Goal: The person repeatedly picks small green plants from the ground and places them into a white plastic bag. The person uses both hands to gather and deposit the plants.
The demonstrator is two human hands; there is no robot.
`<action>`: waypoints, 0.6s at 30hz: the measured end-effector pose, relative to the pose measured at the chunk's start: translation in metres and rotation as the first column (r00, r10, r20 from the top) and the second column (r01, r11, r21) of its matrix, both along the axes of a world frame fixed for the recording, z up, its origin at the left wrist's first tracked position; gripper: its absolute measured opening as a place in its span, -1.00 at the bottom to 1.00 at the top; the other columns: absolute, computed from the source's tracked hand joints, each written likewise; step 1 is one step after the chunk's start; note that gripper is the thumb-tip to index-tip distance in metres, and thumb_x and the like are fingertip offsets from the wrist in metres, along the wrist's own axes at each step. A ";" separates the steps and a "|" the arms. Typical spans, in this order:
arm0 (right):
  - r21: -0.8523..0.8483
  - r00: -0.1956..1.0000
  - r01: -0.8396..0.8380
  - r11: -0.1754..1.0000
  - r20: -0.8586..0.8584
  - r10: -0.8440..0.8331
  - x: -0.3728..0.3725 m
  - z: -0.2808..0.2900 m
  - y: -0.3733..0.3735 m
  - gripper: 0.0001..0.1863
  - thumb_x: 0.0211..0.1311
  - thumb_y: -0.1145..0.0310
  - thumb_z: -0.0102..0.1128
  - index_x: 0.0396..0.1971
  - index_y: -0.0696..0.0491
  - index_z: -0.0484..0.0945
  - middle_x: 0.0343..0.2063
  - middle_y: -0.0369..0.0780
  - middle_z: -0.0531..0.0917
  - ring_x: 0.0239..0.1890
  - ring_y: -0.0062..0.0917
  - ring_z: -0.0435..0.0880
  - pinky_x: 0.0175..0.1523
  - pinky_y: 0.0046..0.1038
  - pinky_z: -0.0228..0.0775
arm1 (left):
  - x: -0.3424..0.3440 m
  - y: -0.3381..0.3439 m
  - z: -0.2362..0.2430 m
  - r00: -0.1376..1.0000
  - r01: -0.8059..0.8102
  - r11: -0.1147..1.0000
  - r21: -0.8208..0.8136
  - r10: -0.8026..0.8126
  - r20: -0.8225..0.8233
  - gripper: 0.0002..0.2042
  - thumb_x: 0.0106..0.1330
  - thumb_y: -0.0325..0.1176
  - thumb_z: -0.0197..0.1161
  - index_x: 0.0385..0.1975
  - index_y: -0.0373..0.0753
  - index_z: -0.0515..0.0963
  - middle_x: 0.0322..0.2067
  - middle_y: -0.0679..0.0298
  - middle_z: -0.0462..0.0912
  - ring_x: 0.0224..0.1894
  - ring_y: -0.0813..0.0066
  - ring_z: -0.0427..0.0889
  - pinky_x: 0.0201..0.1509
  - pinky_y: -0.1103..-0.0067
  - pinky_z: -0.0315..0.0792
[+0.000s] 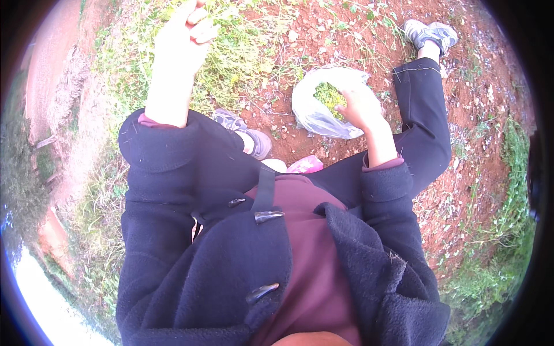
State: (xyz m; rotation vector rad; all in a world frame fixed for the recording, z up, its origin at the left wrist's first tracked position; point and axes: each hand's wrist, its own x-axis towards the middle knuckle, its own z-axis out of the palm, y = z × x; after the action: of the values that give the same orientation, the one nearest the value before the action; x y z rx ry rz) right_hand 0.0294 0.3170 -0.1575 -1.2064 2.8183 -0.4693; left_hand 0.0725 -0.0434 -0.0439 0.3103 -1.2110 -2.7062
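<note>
My left hand (183,45) is raised over the green plants (239,55) at the upper left. Its fingers curl inward, and strong light washes it out, so whatever they may hold is not visible. Over a white translucent plastic bag (309,109), my right hand (362,106) reaches in from the near right side. The thumb stands apart from the fingers, whose pale tips blend into the bag, and nothing shows in the grip. Inside the bag lies a small heap of yellow-green sprigs (329,98). The bag rests on reddish soil between my legs.
My legs are spread, with one grey shoe (430,36) at the upper right and another shoe (245,131) beside the plants. A pink object (306,165) sits close to my lap. Stony red soil (323,32) and weeds (485,277) surround me.
</note>
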 end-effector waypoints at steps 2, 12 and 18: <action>0.091 0.991 0.053 0.994 0.115 -0.064 0.000 0.008 -0.002 -0.74 0.17 0.22 0.17 -0.27 0.11 0.59 -0.37 -0.10 0.65 -0.24 -0.27 0.65 -0.09 -0.35 0.44 | 0.003 -0.009 0.013 0.999 -0.009 1.000 -0.009 0.009 0.039 -0.74 0.39 -0.33 0.06 -0.08 -0.42 0.38 -0.54 0.44 0.25 -0.62 0.69 0.13 -0.55 0.70 0.09; -0.386 0.918 0.193 0.902 0.395 -0.028 -0.070 0.015 -0.146 -0.65 0.21 0.10 0.13 -0.16 0.03 0.60 -0.27 -0.18 0.67 -0.21 -0.39 0.63 -0.02 -0.39 0.42 | 0.023 -0.017 0.027 0.998 -0.063 0.988 -0.143 0.061 -0.020 -0.74 0.36 -0.35 0.09 -0.07 -0.37 0.45 -0.32 0.30 0.49 -0.47 0.62 0.35 -0.41 0.68 0.29; -0.305 0.919 0.107 0.946 0.394 0.023 -0.092 -0.022 -0.232 -0.59 0.22 0.01 0.04 -0.14 -0.01 0.61 -0.33 -0.19 0.68 -0.19 -0.34 0.64 0.00 -0.33 0.41 | 0.024 -0.020 0.021 0.989 -0.097 0.915 -0.393 0.132 0.065 -0.72 0.33 -0.29 0.13 -0.08 -0.32 0.51 -0.22 0.31 0.54 -0.33 0.62 0.46 -0.24 0.67 0.39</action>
State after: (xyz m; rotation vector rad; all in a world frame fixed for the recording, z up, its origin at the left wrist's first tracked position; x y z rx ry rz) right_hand -0.0624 0.0849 -0.1797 -0.9534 2.4844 -1.0781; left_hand 0.0966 -0.0634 -0.0226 0.4345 -1.6602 -2.3042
